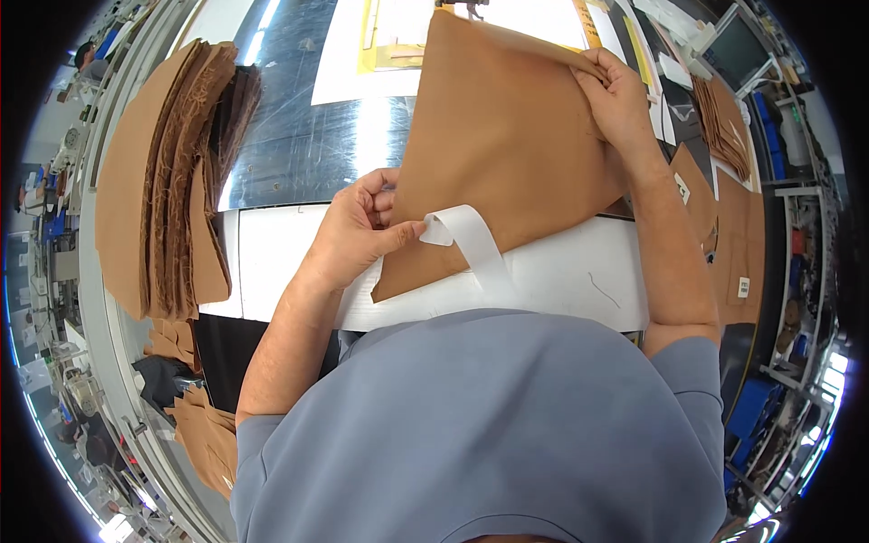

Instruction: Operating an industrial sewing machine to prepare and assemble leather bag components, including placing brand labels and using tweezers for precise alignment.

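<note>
head: two hands, one panel

Brown panel: matt, smooth cloth; stacked panels show rough, frayed edges. White strip: smooth, paper-like. Tabletop: glossy metal.

This is a workshop or factory floor for working cloth: a thick stack of cut brown pieces, edges shaggy with loose threads, stands at the left of the frame, and a matching brown panel fills the upper middle above a shiny dark work surface. More brown pieces lie at the lower left, while the right edge shows metal shelving with blue bins — plus a monitor at the upper right.
</note>
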Demonstrator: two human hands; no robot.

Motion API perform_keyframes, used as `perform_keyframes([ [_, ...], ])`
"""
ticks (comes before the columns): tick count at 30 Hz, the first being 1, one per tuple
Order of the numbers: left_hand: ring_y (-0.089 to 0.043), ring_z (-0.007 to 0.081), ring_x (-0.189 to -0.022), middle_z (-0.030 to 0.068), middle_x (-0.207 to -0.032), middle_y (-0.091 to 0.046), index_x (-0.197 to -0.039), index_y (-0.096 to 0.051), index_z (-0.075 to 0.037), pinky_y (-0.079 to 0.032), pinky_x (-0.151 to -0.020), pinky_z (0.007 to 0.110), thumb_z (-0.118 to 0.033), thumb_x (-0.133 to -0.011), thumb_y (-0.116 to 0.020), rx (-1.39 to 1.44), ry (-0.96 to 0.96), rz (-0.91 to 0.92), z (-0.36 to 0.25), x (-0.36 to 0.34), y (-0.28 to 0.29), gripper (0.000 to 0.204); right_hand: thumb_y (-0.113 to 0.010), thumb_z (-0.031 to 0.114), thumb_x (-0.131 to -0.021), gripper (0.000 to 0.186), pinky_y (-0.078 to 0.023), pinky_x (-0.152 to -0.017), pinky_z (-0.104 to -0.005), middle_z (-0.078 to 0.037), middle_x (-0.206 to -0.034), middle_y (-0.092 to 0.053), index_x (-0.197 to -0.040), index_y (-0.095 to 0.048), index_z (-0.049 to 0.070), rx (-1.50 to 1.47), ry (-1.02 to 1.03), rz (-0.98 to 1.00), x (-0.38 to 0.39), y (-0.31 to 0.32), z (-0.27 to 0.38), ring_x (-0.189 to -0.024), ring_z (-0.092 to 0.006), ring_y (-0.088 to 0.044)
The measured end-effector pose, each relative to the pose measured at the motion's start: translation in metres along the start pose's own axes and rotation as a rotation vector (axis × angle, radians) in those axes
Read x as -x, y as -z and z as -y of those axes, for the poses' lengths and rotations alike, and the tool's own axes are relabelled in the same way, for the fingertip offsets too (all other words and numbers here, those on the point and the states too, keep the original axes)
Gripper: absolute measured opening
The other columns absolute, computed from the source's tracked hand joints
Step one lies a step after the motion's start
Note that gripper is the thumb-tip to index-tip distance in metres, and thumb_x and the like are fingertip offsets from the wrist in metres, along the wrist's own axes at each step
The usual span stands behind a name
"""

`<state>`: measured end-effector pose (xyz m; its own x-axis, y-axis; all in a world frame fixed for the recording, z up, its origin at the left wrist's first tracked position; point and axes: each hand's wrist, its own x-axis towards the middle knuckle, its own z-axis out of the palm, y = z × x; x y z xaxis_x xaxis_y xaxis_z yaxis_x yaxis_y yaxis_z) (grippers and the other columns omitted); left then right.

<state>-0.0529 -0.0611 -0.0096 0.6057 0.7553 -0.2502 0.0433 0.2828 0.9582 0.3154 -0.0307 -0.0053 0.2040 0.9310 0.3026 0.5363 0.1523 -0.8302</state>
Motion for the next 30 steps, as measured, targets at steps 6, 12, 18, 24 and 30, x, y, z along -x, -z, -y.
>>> perform_keyframes([
  [6,-0.071,0.0093,-0.094,0.0108,-0.104,-0.074,-0.127,-0.054,0.005,-0.055,-0.084,0.022,0.008,-0.088,-0.071,-0.015,-0.098,-0.12,0.01,-0.003,-0.012,0.042,-0.074,0.026,-0.09,0.029,-0.055,-0.078,-0.0364,-0.011,-0.101,-0.073,-0.107,-0.069,0.002,0.56,0.481,-0.273,0.033,-0.001,0.05,-0.087,-0.0263,-0.07],
  [12,-0.069,0.0092,-0.094,0.0101,-0.107,-0.073,-0.122,-0.058,0.004,-0.055,-0.082,0.023,0.004,-0.092,-0.07,-0.026,-0.15,-0.227,0.009,-0.007,-0.02,0.032,-0.079,0.04,-0.084,0.039,-0.053,-0.075,-0.04,-0.009,-0.091,-0.069,-0.099,-0.069,0.006,0.155,0.286,0.301,0.096,-0.032,0.087,-0.083,-0.0286,-0.067],
  [18,-0.068,0.0081,-0.085,0.0065,-0.097,-0.073,-0.113,-0.065,0.003,-0.056,-0.076,0.024,-0.005,-0.091,-0.076,-0.119,-0.105,-0.205,0.005,-0.006,-0.025,0.026,-0.079,0.036,-0.085,0.034,-0.05,-0.062,-0.0371,-0.008,-0.077,-0.064,-0.089,-0.065,0.005,0.208,0.321,0.467,0.111,-0.062,0.09,-0.067,-0.0241,-0.063],
  [24,-0.069,0.01,-0.084,0.008,-0.096,-0.075,-0.11,-0.069,0.002,-0.057,-0.075,0.026,-0.007,-0.091,-0.077,-0.085,-0.003,-0.186,0.007,-0.001,-0.029,0.023,-0.061,0.032,-0.102,0.031,-0.052,-0.063,-0.0274,-0.009,-0.093,-0.074,-0.101,-0.069,0.002,-0.713,-0.437,0.622,0.078,-0.049,0.083,-0.071,-0.0111,-0.066],
  [30,-0.07,0.0089,-0.088,0.0086,-0.101,-0.076,-0.118,-0.065,0.003,-0.056,-0.078,0.025,-0.008,-0.095,-0.072,0.134,0.002,-0.19,0.008,-0.001,-0.023,0.027,-0.053,0.033,-0.107,0.039,-0.052,-0.08,-0.0248,-0.009,-0.115,-0.072,-0.12,-0.067,-0.001,-1.159,-0.575,0.137,0.078,-0.059,0.093,-0.088,-0.0107,-0.066],
])
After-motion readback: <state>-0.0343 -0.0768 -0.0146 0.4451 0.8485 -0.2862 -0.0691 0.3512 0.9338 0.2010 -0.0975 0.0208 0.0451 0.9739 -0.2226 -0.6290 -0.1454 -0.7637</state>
